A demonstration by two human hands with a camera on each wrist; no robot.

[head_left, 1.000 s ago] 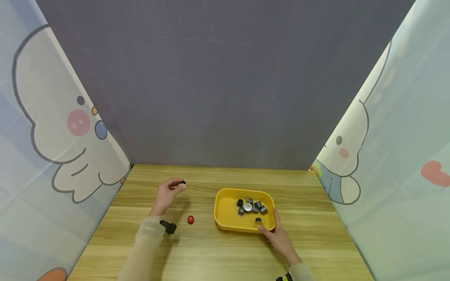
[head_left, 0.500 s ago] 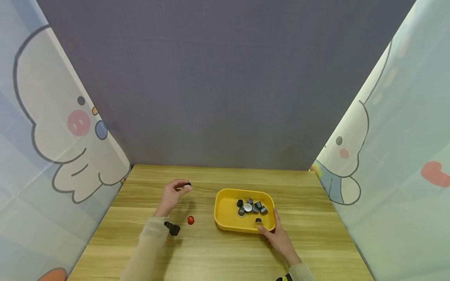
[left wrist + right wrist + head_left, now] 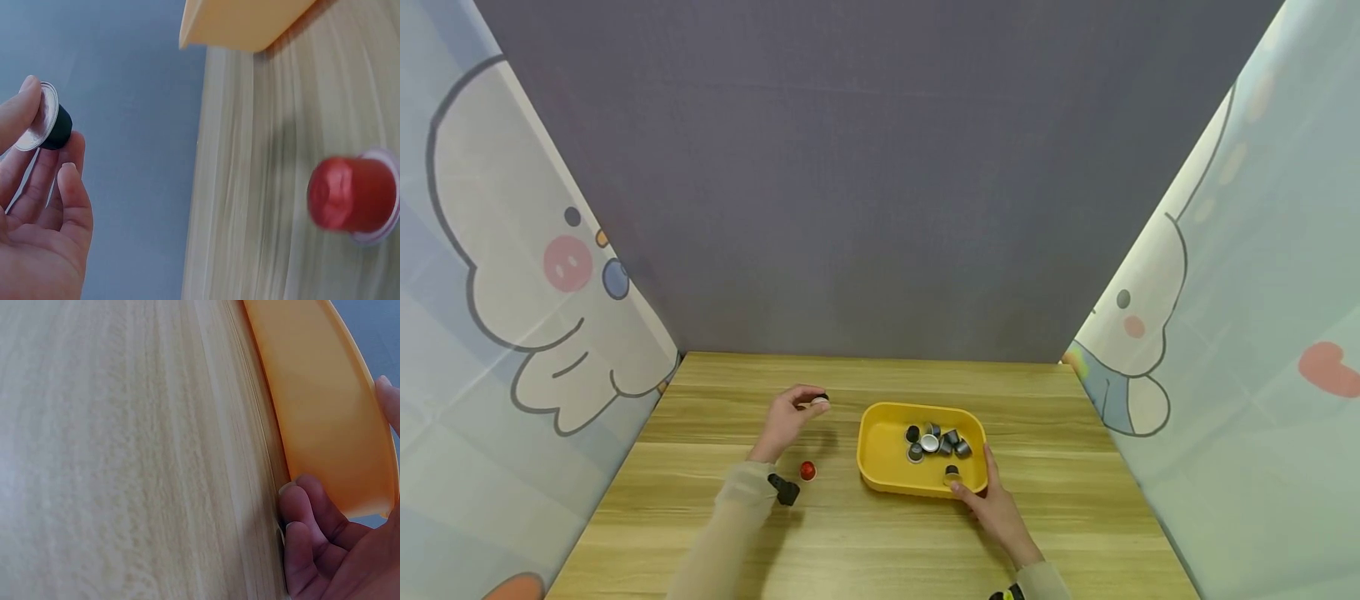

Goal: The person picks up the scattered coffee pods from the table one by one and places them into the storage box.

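My left hand [image 3: 787, 422] pinches a dark coffee capsule [image 3: 57, 127] by its silver lid rim, between thumb and fingers, above the table left of the yellow tray [image 3: 880, 475]. On the wood below stands a red coffee capsule [image 3: 807, 471], large in the left wrist view. My right hand [image 3: 997, 506] grips the tray's near right corner; in the right wrist view its thumb [image 3: 389, 403] is at the rim and curled fingers [image 3: 300, 506] lie against the outer wall. Inside the tray, several dark capsules [image 3: 945, 447] cluster, one showing its silver lid [image 3: 929, 443].
A single dark capsule [image 3: 952, 472] sits apart from the cluster, near the right thumb in the tray. The wooden table [image 3: 880, 550] ends at a grey backdrop [image 3: 880, 208], with printed cartoon curtains [image 3: 1247, 333] on both sides.
My left hand has moved to the right with its dark capsule, nearer the tray. The right hand, the tray and the red capsule have stayed put.
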